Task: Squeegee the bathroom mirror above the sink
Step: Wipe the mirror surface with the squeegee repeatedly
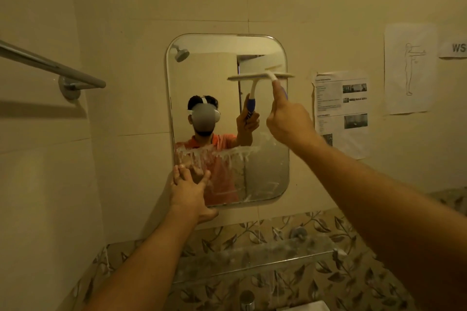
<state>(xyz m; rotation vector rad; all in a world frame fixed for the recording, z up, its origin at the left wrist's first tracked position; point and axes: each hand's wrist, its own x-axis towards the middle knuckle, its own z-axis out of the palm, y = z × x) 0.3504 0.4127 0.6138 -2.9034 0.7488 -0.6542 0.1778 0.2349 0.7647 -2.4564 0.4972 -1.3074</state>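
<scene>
Right hand [290, 121] round squeegee [252, 77] (left [188, 192]: mirror [214, 78])

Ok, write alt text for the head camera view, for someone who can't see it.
A person's right hand, its grip round the blue handle, holds a squeegee to the upper right of a wall mirror. The left hand presses straight fingers on its lower left part, below a dripping band of white foam.

squeegee handle [285, 93] mostly behind r hand [288, 118]; wall notice [340, 108] txt too small
</scene>
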